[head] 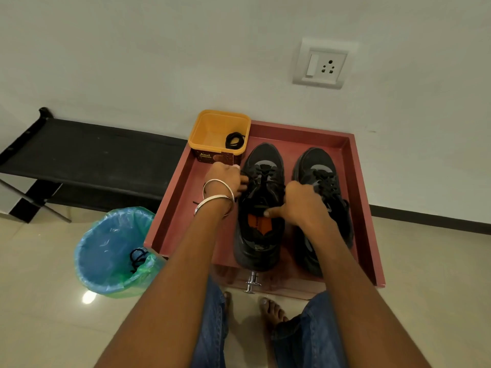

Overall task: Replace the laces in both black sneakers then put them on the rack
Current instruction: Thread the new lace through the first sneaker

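Observation:
Two black sneakers stand side by side on a red tray-like cabinet top [357, 166]. The left sneaker [261, 235] has an orange insole label and only partly threaded eyelets. My left hand [225, 179] pinches a black lace at that shoe's left eyelets. Over the shoe's right side, my right hand [297, 200] has its fingers curled on the lace, thumb pointing across the tongue. The right sneaker [322, 176] is fully laced. A coiled black lace [234, 140] lies in a yellow tub [212, 128].
A black low rack [87, 152] stands against the wall at left. A blue bin [106, 251] with a green liner holds an old black lace [137, 257]. A metal knob [252, 282] sticks out below the tray. My bare feet are on the tiled floor.

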{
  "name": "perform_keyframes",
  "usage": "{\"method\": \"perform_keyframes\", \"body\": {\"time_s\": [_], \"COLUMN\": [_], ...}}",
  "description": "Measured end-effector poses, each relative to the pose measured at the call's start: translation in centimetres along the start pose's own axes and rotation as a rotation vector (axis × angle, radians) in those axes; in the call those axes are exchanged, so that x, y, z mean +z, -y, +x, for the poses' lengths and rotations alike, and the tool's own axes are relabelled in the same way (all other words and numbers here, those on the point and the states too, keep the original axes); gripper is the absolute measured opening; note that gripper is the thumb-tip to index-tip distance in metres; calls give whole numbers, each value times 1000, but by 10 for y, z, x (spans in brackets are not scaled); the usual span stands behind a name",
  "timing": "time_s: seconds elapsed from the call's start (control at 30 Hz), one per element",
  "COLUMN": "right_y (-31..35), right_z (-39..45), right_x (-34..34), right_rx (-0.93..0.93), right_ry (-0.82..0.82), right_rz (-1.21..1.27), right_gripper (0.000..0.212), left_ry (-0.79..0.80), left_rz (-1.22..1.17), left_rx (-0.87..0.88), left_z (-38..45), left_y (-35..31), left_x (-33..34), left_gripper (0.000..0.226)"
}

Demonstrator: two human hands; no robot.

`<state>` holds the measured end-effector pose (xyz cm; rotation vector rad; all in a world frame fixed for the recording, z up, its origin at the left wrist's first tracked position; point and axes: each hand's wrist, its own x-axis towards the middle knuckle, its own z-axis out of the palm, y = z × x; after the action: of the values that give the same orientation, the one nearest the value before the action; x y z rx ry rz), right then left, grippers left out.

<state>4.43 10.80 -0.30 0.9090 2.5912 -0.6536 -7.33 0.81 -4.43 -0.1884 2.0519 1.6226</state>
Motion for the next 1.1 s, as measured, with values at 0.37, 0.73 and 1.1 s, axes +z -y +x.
{"method": "perform_keyframes", "body": {"time_s": [0.37,0.73,1.1], "right_y": [0,2,2], "right_z": [8,10,8], "right_x": [23,36,37], "right_rx": [-32,8,26], "right_ry": [25,-69,-93], "right_rz": [-4,51,101], "right_gripper": [26,25,25], "left_ry": [-243,36,-148], "left_rz": [-1071,860,-282], "left_rx": [243,430,133], "left_z": [-33,-29,-28], "left_y": [-58,-4,-53], "left_x": [-79,-10,-51], "left_gripper": [19,10,20]}}
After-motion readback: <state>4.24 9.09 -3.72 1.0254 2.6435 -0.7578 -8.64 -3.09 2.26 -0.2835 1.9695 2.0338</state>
